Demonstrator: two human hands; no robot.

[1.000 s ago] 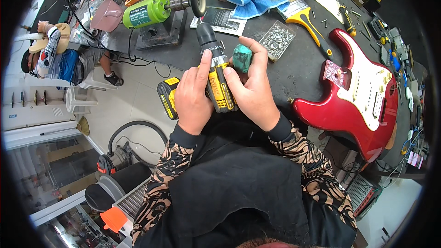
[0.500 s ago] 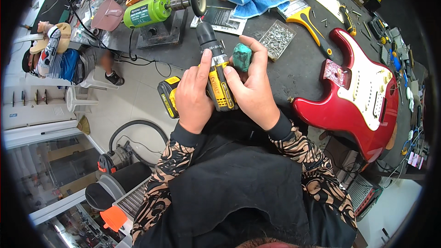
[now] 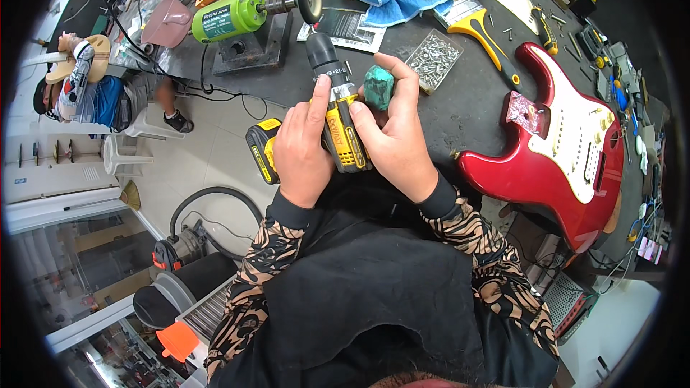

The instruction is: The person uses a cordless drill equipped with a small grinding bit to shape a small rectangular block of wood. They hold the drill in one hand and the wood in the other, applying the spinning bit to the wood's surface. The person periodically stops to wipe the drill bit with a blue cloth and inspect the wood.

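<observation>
The drill is in front of the person's chest at the near edge of the desk, its black chuck pointing away and its yellow battery sticking out past the left hand. That hand is closed over the drill's left side, fingers together, with the index finger laid straight along it toward the numbered collar. The right hand presses its thumb against the drill's right side, while its bent index finger curls around a green lump, held just beside the drill; the other fingers are mostly hidden. Beyond the hands, on the desk, are a green grinder with a round wheel, a flat pouch, a crumpled blue cloth, an open clear box of screws and a yellow-handled brush. To the right lies a shiny red guitar body with a white plate.
</observation>
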